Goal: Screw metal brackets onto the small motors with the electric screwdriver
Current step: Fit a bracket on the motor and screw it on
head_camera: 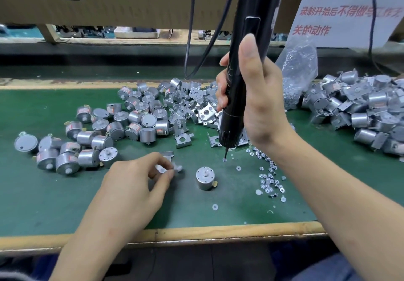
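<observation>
Beside the left grip pinching a bracket, a lone motor stands.

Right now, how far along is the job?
Done: a heap of bracketed motors at right. In hand: left hand pinches a bracket, right hand grips the screwdriver, tip on a screw, near one upright motor. Left: many bare motors and loose brackets.
</observation>
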{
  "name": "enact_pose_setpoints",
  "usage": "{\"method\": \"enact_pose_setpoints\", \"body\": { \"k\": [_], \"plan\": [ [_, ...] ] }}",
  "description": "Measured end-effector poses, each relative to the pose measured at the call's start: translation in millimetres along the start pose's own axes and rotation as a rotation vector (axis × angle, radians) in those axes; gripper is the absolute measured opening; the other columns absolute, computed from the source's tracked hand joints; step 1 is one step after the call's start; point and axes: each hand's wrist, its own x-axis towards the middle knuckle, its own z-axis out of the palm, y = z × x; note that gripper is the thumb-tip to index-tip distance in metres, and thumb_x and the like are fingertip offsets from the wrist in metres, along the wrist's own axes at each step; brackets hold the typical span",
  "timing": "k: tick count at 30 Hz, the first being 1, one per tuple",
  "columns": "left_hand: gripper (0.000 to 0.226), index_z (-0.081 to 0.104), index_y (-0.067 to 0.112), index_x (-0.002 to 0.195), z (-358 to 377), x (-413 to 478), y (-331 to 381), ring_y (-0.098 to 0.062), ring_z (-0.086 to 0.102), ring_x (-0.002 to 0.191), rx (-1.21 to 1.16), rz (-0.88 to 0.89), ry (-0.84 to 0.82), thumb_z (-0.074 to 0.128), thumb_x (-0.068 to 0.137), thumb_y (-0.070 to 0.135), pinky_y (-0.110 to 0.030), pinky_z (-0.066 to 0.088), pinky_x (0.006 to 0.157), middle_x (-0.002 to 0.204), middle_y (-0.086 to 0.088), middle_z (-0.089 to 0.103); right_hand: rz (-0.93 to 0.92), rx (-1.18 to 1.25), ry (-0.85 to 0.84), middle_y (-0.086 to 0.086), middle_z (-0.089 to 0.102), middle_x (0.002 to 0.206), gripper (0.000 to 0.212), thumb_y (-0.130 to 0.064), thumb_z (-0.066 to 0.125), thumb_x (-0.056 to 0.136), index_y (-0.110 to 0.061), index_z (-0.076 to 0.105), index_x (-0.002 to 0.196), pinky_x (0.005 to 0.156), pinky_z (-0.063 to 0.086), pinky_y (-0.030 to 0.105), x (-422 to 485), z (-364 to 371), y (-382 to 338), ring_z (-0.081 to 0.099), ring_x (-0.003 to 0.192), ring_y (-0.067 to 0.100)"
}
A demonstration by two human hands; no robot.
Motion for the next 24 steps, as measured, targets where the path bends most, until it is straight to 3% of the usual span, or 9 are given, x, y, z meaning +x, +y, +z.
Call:
{"method": "enact_pose_setpoints", "body": {
  "k": [4, 7, 13, 17, 24],
  "plan": [
    [0.013, 0.061, 0.039, 0.079, -2.5, -1.6, 3.7, 0.005, 0.058, 0.064, -0.009, -0.057, -0.012, 0.064, 0.089, 0.032, -0.022, 0.037, 0.053, 0.06, 0.031, 0.062, 0.001, 0.004, -0.007, 0.002, 0.053, 0.06, 0.047, -0.056, 0.054, 0.083, -0.009, 0.054, 0.088, 0.05, 0.043, 0.029, -0.1, 1.3, 0.1, 0.048, 0.048, 0.019],
    [0.012, 0.063, 0.038, 0.078, -3.3, -1.6, 5.4, 0.004, 0.058, 0.062, -0.049, -0.099, -0.018, 0.066, 0.088, 0.032, -0.019, 0.037, 0.052, 0.062, 0.031, 0.063, -0.006, -0.002, -0.013, 0.003, 0.053, 0.06, 0.048, -0.056, 0.053, 0.083, -0.008, 0.054, 0.088, 0.051, 0.043, 0.03, 0.0, 1.8, 0.0, 0.049, 0.049, 0.019],
    [0.016, 0.064, 0.033, 0.07, -4.9, -2.4, 3.0, -0.006, 0.06, 0.062, -0.039, -0.127, 0.034, 0.073, 0.083, 0.037, -0.031, 0.05, 0.062, 0.064, 0.021, 0.065, -0.007, 0.002, -0.011, 0.005, 0.053, 0.061, 0.048, -0.056, 0.054, 0.084, -0.008, 0.054, 0.088, 0.051, 0.042, 0.03, -0.2, 1.3, -1.1, 0.048, 0.048, 0.019],
    [0.015, 0.065, 0.033, 0.072, -3.8, -2.4, 5.8, -0.001, 0.061, 0.06, -0.108, -0.069, 0.089, 0.071, 0.084, 0.027, -0.012, 0.039, 0.054, 0.074, 0.03, 0.065, 0.003, 0.013, -0.009, 0.003, 0.053, 0.061, 0.047, -0.056, 0.054, 0.083, -0.009, 0.054, 0.087, 0.05, 0.043, 0.029, 0.2, 2.2, -2.2, 0.048, 0.049, 0.02],
    [0.017, 0.059, 0.03, 0.084, 22.9, -5.9, 24.1, -0.007, 0.056, 0.057, -0.291, 0.09, 0.088, 0.069, 0.088, 0.018, -0.01, 0.037, 0.053, 0.076, 0.017, 0.064, 0.01, 0.019, -0.015, 0.005, 0.052, 0.061, 0.044, -0.053, 0.054, 0.088, -0.009, 0.055, 0.086, 0.051, 0.042, 0.031, -0.8, 5.1, -8.3, 0.047, 0.049, 0.021]
  ]
}}
